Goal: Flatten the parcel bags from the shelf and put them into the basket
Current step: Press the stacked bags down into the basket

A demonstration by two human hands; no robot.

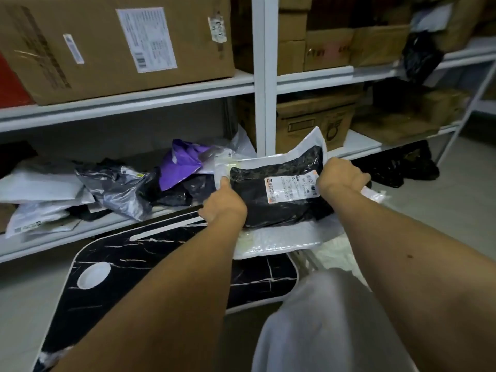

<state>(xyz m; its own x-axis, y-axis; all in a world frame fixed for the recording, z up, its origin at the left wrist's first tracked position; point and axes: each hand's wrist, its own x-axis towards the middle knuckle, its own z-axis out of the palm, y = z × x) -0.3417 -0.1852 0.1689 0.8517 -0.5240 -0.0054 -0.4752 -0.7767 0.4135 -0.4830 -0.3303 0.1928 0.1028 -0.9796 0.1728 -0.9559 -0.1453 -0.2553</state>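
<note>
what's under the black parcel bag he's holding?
A white bubble mailer lies under the black parcel bag, over the black marbled table. Anything between them is hidden.

Two hands show, the left hand (224, 201) and the right hand (339, 177), both gripping one black bag (276, 194) with one label (291, 187), over one white bag (281, 237). One purple bag (182, 162) lies on the shelf (128, 224) among several grey, white and black bags, too jumbled to count. One big box (107, 47) carries three labels; one black tray (161, 269) stands below.
</note>
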